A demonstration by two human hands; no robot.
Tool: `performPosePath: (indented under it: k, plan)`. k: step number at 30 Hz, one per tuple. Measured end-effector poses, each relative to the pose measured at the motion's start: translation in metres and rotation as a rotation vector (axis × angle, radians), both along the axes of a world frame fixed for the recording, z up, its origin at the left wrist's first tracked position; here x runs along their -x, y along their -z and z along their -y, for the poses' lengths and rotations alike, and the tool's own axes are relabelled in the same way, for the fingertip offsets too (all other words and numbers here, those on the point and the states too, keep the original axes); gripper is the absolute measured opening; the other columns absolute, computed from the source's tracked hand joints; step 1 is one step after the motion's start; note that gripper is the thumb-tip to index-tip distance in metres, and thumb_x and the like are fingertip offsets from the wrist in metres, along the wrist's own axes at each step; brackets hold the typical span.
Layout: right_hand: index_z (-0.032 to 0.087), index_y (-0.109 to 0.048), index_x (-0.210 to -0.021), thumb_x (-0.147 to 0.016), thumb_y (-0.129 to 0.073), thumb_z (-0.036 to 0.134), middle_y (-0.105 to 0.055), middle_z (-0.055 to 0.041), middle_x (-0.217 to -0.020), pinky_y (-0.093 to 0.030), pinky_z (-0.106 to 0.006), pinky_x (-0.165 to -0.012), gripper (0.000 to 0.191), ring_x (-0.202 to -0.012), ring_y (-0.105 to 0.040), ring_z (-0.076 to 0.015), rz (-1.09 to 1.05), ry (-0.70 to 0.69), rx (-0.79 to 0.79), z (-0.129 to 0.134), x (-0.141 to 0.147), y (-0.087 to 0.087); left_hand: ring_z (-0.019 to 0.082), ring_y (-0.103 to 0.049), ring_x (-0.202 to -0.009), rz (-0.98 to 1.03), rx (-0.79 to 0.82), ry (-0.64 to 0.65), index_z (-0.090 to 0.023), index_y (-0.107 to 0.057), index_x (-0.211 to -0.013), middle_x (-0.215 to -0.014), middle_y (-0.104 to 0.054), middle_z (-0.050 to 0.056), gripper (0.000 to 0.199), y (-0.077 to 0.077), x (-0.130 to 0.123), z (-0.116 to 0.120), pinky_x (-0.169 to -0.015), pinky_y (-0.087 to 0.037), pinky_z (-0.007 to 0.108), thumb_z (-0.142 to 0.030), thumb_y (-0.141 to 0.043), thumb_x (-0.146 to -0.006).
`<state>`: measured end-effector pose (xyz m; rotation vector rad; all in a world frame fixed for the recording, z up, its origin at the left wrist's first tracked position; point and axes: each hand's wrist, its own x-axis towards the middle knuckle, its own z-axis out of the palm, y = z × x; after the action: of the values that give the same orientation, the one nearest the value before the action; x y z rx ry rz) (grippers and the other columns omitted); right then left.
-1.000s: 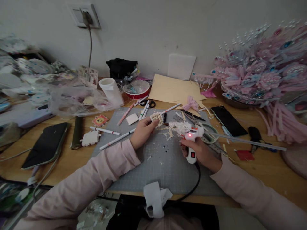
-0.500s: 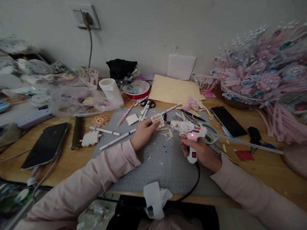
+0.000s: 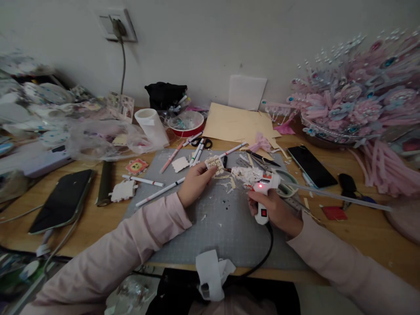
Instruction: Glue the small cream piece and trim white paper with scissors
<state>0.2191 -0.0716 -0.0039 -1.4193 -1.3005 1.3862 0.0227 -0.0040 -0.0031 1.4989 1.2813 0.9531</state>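
Observation:
My left hand [image 3: 197, 180] pinches a small pale piece with scalloped edges and dark looped lines [image 3: 215, 166] above the cutting mat [image 3: 197, 236]. My right hand [image 3: 274, 207] is wrapped round a white hot glue gun [image 3: 264, 186], whose red light is lit. A long clear glue stick [image 3: 334, 194] juts from the gun's back. The nozzle, crusted with whitish glue, points left and sits close to the patterned piece's right edge; whether they touch I cannot tell. On the mat, pale scraps [image 3: 227, 181] lie below the nozzle.
Markers [image 3: 160, 191], black-handled scissors [image 3: 206, 143] and a blank white scalloped piece [image 3: 180, 164] lie left of centre. A phone [image 3: 312, 166] and keys [image 3: 348, 186] are at right, beside a pink beaded heap [image 3: 354, 100]. The gun's black cord [image 3: 269, 249] drops over the front edge.
Both hands stay nearly in place. The glue gun and the patterned piece have shifted very slightly left; my grip on each is the same.

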Motion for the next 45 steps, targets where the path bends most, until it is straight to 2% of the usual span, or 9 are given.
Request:
performPosePath:
  k: [29, 35, 45]
  plan:
    - [0.019, -0.049, -0.048, -0.069, -0.053, 0.04, -0.051, 0.0008, -0.041, -0.037, -0.024, -0.042, 0.03, -0.039, -0.048, -0.0117, 0.011, -0.01, -0.026, 0.0, 0.0015, -0.0014, 0.009, -0.036, -0.043, -0.033, -0.028, 0.009, -0.018, -0.045, -0.058, -0.046, -0.043, -0.006, 0.029, 0.0028, 0.0014, -0.0022, -0.044, -0.028, 0.021, -0.041, -0.051, -0.075]
    - [0.019, -0.05, -0.048, -0.069, -0.053, 0.04, -0.051, 0.0006, -0.041, -0.037, -0.024, -0.042, 0.03, -0.039, -0.048, -0.0117, 0.017, -0.014, -0.02, -0.0004, 0.0014, -0.0013, 0.009, -0.036, -0.044, -0.043, -0.022, 0.066, -0.018, -0.048, -0.061, -0.047, -0.042, -0.007, 0.027, 0.0035, 0.0015, -0.0027, -0.044, -0.027, 0.021, -0.041, -0.051, -0.076]
    - [0.019, -0.049, -0.048, -0.069, -0.053, 0.04, -0.051, 0.0008, -0.041, -0.037, -0.024, -0.042, 0.029, -0.039, -0.048, -0.0118, 0.016, -0.012, -0.031, 0.0, 0.002, -0.0027, 0.009, -0.036, -0.045, -0.028, 0.004, 0.086, -0.016, -0.052, -0.066, -0.049, -0.042, -0.006, 0.026, -0.0003, 0.0001, -0.0001, -0.045, -0.027, 0.021, -0.041, -0.052, -0.074]
